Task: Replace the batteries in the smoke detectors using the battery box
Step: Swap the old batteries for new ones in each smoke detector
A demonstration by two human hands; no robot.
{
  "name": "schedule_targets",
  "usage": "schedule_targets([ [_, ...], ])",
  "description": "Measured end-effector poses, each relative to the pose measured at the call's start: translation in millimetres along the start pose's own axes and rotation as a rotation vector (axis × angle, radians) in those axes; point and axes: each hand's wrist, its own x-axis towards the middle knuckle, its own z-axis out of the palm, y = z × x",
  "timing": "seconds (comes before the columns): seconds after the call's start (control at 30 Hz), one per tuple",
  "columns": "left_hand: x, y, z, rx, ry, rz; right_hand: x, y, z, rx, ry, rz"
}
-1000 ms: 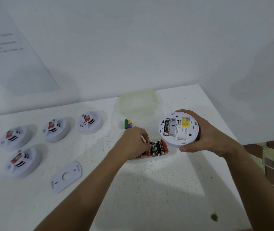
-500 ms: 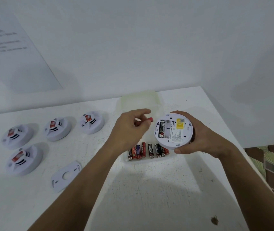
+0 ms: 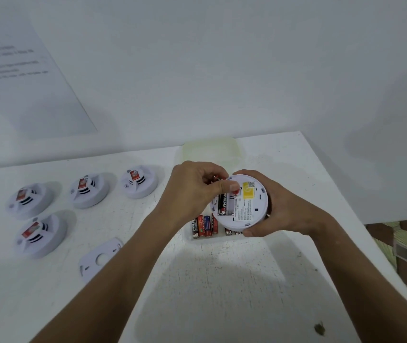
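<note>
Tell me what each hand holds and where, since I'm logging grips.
The right hand grips the upturned smoke detector round its rim. The left hand pinches a red battery, mostly hidden by the fingers, at the detector's open compartment.

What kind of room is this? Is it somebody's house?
Hard to say for sure. It looks like a plain work corner: a bare white table against a white wall, a printed sheet stuck up on it, and four smoke detectors laid out in rows.

EVEREADY on battery in detector [image 3: 222, 203], EVEREADY on boxed battery [image 3: 194, 228] (other print illegible)
</note>
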Motion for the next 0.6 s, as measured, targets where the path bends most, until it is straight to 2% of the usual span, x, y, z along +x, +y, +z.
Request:
schedule_targets([
  [0.23, -9, -6, -7, 0.247, -0.12, 0.059, 5, -4, 7, 0.011, -0.028, 0.016],
  [0.37, -14, -9, -10, 0.157, -0.008, 0.021, 11, -8, 13, 0.007, -0.044, 0.018],
  [0.47, -21, -19, -13, 0.199, 0.068, 0.075, 17, -9, 19, 0.005, -0.054, 0.011],
  [0.53, -29, -26, -17, 0.178, 0.035, 0.099, 22, -11, 22, 0.006, -0.062, 0.006],
  [0.6, -40, -33, -25, 0.137, -0.074, 0.064, 27, -13, 25, -0.007, -0.065, -0.003],
])
